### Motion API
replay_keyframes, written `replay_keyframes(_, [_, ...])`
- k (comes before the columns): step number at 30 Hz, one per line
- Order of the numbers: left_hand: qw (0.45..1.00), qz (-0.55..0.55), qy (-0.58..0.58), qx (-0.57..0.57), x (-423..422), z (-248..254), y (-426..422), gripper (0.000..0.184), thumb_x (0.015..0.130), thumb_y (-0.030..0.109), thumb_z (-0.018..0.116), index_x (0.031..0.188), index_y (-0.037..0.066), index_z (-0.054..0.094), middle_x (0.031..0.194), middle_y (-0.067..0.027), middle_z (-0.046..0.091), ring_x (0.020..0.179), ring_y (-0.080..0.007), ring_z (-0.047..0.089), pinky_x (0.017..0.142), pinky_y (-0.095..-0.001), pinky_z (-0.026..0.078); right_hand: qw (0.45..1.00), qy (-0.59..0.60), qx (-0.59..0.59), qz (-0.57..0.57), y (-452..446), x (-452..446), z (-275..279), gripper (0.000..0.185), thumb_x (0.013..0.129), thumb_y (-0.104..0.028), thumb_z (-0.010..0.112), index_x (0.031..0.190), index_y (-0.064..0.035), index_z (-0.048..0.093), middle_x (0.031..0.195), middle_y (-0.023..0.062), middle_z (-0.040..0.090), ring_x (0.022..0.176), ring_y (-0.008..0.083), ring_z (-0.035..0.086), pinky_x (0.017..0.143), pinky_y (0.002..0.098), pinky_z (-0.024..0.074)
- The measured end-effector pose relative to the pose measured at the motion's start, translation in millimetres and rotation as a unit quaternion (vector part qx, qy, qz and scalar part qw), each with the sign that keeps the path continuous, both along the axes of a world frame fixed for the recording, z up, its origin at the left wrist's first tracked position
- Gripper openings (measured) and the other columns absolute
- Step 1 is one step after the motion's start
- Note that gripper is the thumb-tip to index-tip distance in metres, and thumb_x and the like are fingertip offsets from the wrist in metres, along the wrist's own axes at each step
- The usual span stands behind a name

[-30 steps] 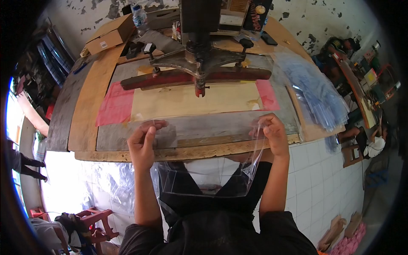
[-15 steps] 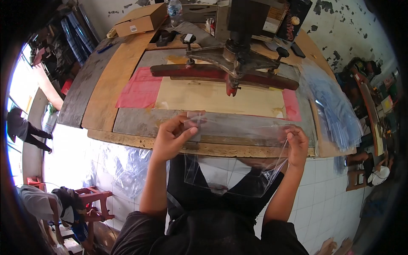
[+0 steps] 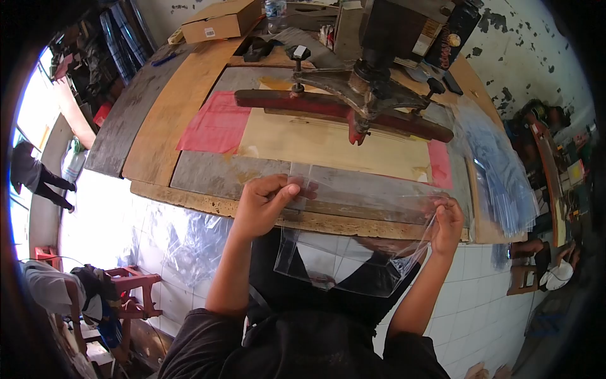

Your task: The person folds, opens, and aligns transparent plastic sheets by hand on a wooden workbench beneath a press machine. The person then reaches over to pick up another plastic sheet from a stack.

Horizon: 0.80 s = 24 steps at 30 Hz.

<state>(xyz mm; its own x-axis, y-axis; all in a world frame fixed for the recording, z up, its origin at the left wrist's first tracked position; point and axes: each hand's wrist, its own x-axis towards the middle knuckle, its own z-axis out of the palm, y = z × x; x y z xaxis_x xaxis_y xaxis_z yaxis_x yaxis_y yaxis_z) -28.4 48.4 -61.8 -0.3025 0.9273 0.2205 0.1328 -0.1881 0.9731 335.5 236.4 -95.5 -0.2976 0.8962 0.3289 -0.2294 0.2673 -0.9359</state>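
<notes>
A clear plastic sheet (image 3: 341,262) is stretched between my two hands over the table's front edge, its lower part hanging above my lap. My left hand (image 3: 268,202) pinches its upper left corner between thumb and fingers. At the upper right corner, my right hand (image 3: 445,221) is closed on the same sheet. Behind them a pale yellow sheet with pink ends (image 3: 328,142) lies flat on the grey board (image 3: 208,174). The red and black metal bar of a press (image 3: 341,114) stands over this yellow sheet.
Stacked clear plastic pieces (image 3: 499,167) lie on the table's right side. A cardboard box (image 3: 221,22) and a bottle (image 3: 276,16) stand at the back left. Plastic (image 3: 192,246) lies on the floor at left. Other people (image 3: 41,177) are at the far left and right.
The view has turned, so the table and press appear farther right. My hands still hold the plastic sheet, with the left hand now nearer the right one.
</notes>
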Motion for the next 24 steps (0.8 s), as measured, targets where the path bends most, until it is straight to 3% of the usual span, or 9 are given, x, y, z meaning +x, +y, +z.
replay_keyframes(7, [0.998,0.026,0.033,-0.035,3,5,0,0.025,0.105,0.010,0.063,0.117,-0.011,0.069,0.107,-0.0178,0.077,0.100,-0.0241,0.076,0.089,-0.0331,0.060,1.000,-0.001,0.019,0.003,0,-2,1,0.032,0.092,-0.029,0.082,0.101,-0.0005,0.069,0.114,0.0134,0.072,0.085,0.0201,0.068,0.071,0.0302,0.0514])
replay_keyframes(13, [0.996,0.023,-0.087,0.006,7,1,4,0.031,0.106,0.007,0.061,0.133,-0.008,0.059,0.101,-0.0149,0.077,0.100,-0.0204,0.075,0.085,-0.0295,0.060,1.000,-0.009,0.019,0.013,-1,-2,2,0.031,0.093,-0.028,0.081,0.102,-0.0008,0.069,0.114,0.0140,0.072,0.083,0.0202,0.069,0.070,0.0299,0.0515])
replay_keyframes(16, [0.994,0.034,-0.101,0.015,6,-3,5,0.023,0.106,0.007,0.061,0.125,-0.006,0.062,0.100,-0.0148,0.077,0.099,-0.0199,0.075,0.083,-0.0288,0.059,1.000,-0.009,0.018,0.013,1,-1,0,0.030,0.093,-0.027,0.080,0.102,-0.0007,0.069,0.114,0.0140,0.072,0.084,0.0202,0.069,0.070,0.0297,0.0514])
replay_keyframes(18, [0.996,0.015,-0.081,0.035,2,-9,4,0.013,0.105,0.007,0.062,0.111,-0.004,0.062,0.100,-0.0147,0.077,0.099,-0.0188,0.075,0.083,-0.0282,0.058,1.000,-0.007,0.017,0.011,1,-2,0,0.030,0.093,-0.027,0.080,0.102,-0.0007,0.070,0.113,0.0139,0.072,0.085,0.0202,0.069,0.070,0.0296,0.0511])
replay_keyframes(24, [0.996,0.008,-0.085,0.018,-3,-24,5,0.009,0.105,0.005,0.060,0.105,-0.004,0.060,0.103,-0.0162,0.077,0.100,-0.0185,0.075,0.082,-0.0282,0.058,1.000,-0.006,0.006,-0.001,1,0,0,0.029,0.093,-0.026,0.080,0.101,-0.0008,0.070,0.113,0.0135,0.072,0.092,0.0195,0.068,0.072,0.0313,0.0536])
